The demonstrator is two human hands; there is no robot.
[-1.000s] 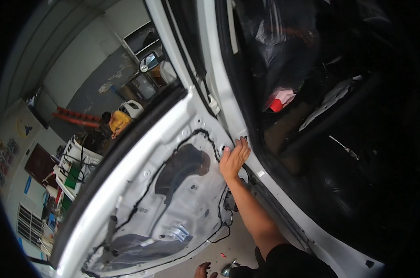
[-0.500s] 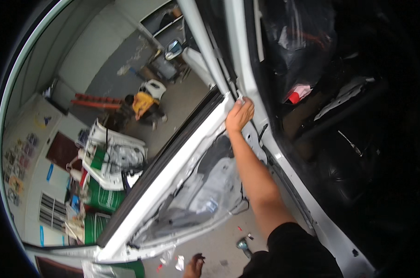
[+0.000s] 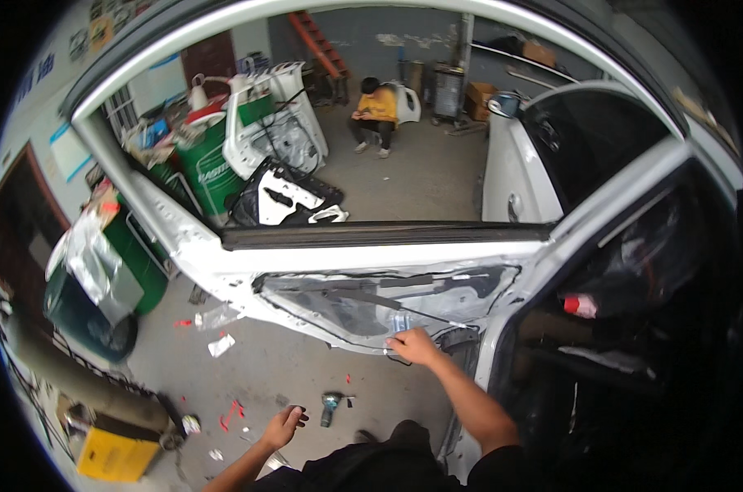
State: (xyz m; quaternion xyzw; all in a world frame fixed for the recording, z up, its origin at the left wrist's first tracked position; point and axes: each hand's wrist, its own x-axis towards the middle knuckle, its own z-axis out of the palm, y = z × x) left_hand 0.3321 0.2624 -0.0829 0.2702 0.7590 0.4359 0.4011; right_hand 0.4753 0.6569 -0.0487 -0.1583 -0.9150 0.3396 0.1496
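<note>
— So, starting far out to the left of the left hand: what's over there?

— A dark green metal drum [image 3: 84,295] with crinkled silver plastic draped over it, and nearer the person a yellow box [image 3: 116,453] on the grey concrete floor [image 3: 281,369]. Bits of red and white litter lie between those and the hand.

— And the left hand itself?

— The left hand [image 3: 284,426] hangs low over the floor, fingers loosely spread, gripping nothing. Just to its right lies a small dark power tool [image 3: 330,407], close by but not touched.

— Then the right?

— The right hand [image 3: 414,347] reaches up and forward to the white stripped car door [image 3: 371,258], which stands open ahead of both hands. Its fingers rest on the lower edge of the clear plastic sheet [image 3: 363,307] covering the door's inner panel, right where a black cable [image 3: 437,334] loops. I cannot tell whether the fingers pinch the sheet or only press on it.

— Beyond the door?

— Through the window opening, well past the hands, 1 person in a yellow top [image 3: 377,105] sits on the floor. Left of that person, detached white door panels [image 3: 277,123] lean against a green barrel [image 3: 209,164].

— And right of the right hand?

— The dark cabin of the car, with a small red and white object [image 3: 581,306] lying inside.
</note>
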